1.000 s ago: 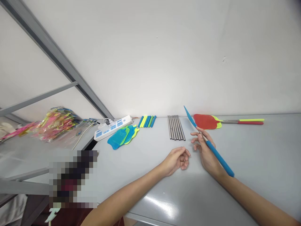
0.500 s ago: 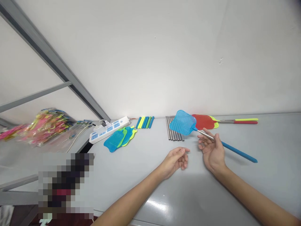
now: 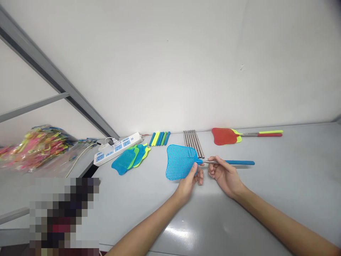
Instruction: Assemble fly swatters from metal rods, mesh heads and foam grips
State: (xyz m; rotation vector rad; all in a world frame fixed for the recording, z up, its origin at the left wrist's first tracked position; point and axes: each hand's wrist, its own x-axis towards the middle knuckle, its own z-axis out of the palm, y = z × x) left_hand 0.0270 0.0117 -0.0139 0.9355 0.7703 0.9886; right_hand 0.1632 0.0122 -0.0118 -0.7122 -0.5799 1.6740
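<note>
A blue fly swatter with a perforated head, metal rod and blue handle lies level above the table between my hands. My left hand pinches the lower edge of its head near the neck, thumb on top. Around the metal rod, the fingers of my right hand are closed, just left of the blue grip. Behind the head stands a row of metal rods, partly covered by it. Beyond my right hand rest a red fly swatter and a yellow one, overlapping at their heads.
Blue, green and yellow handle grips lie in a row by the wall. Loose swatter heads overlap in front of a white power strip. Bagged colourful items are heaped at the far left, behind a metal frame bar.
The blue swatter has come left and down and turned level. My left hand, free before, now grips its head. My right hand has moved left along with the rod.
</note>
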